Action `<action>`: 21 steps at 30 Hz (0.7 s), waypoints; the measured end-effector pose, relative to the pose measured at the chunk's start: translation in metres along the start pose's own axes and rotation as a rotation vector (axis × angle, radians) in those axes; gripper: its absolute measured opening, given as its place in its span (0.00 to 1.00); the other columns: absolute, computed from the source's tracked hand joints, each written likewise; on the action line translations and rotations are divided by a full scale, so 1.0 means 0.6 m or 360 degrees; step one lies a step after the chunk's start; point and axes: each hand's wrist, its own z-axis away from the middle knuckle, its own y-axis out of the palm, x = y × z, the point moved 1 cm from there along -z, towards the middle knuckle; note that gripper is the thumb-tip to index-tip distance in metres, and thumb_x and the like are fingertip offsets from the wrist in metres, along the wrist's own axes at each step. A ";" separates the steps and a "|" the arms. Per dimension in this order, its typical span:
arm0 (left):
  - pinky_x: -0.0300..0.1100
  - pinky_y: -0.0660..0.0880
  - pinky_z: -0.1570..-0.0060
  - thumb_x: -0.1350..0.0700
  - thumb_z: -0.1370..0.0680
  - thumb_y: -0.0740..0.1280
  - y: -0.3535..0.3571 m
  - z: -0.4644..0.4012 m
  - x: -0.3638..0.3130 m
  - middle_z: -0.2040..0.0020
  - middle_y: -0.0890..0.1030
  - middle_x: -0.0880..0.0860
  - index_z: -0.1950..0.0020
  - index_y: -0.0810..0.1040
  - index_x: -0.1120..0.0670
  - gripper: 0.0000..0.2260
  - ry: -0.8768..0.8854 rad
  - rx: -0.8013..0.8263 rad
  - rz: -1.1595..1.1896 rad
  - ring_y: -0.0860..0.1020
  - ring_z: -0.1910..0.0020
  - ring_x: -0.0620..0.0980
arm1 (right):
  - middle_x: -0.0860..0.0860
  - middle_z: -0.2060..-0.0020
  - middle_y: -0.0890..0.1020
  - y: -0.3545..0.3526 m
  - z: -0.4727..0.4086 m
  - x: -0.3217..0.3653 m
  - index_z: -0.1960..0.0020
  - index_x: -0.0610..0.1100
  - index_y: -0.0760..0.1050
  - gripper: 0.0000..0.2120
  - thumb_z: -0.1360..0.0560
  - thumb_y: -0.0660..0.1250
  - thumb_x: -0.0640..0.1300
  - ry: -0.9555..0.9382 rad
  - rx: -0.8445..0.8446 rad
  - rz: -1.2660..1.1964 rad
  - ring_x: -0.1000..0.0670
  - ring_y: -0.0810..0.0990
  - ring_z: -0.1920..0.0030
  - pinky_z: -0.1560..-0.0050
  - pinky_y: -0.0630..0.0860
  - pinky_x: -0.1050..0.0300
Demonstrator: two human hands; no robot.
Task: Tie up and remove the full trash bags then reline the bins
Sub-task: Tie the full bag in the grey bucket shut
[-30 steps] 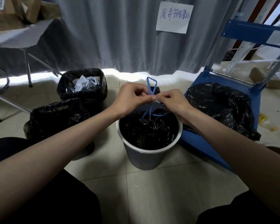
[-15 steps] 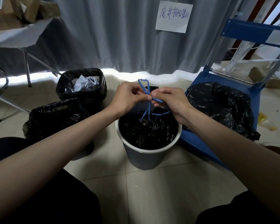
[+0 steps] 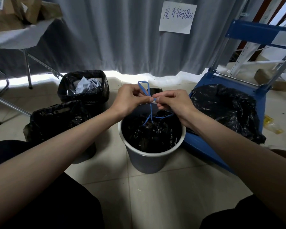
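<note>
A round grey bin [image 3: 149,161] stands on the tiled floor in front of me, holding a gathered black trash bag [image 3: 152,134]. Blue drawstrings [image 3: 149,111] rise from the bag's neck to my hands, with a loop sticking up above them. My left hand [image 3: 130,98] pinches the strings at the crossing point. My right hand [image 3: 173,101] pinches them from the other side, fingertips almost touching the left's. Both hands hover just above the bin's far rim.
A square black-lined bin [image 3: 83,88] with crumpled paper stands at the back left, a black bag [image 3: 56,118] in front of it. Another black bag [image 3: 224,108] lies on a blue cart [image 3: 205,144] at right. Behind are a grey curtain and a folding table [image 3: 15,40].
The blue loop above my hands has shifted and tilted from upright towards the left as my fingers work the strings. Both hands stay over the bin.
</note>
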 end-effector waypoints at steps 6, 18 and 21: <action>0.49 0.77 0.55 0.55 0.33 0.80 0.001 0.000 -0.005 0.61 0.85 0.57 0.58 0.85 0.59 0.10 0.0071 0.0028 -0.0010 0.80 0.62 0.50 | 0.40 0.66 0.83 0.009 -0.002 -0.003 0.57 0.37 0.80 0.05 0.30 0.72 0.29 -0.0020 -0.0073 0.0024 0.47 0.82 0.65 0.59 0.81 0.56; 0.44 0.72 0.61 0.62 0.36 0.81 0.003 -0.004 0.003 0.70 0.78 0.53 0.61 0.78 0.66 0.14 -0.0015 0.0038 0.0002 0.74 0.69 0.48 | 0.44 0.63 0.83 0.024 0.005 0.005 0.50 0.38 0.84 0.09 0.25 0.72 0.43 -0.0109 0.0119 0.0107 0.52 0.77 0.67 0.68 0.74 0.62; 0.44 0.71 0.61 0.61 0.37 0.82 0.006 -0.003 -0.002 0.68 0.77 0.55 0.60 0.77 0.66 0.16 0.0000 0.0060 -0.0032 0.73 0.68 0.49 | 0.48 0.66 0.82 0.022 0.003 0.005 0.53 0.40 0.84 0.08 0.24 0.72 0.44 -0.0112 0.0061 0.0162 0.53 0.74 0.71 0.71 0.72 0.63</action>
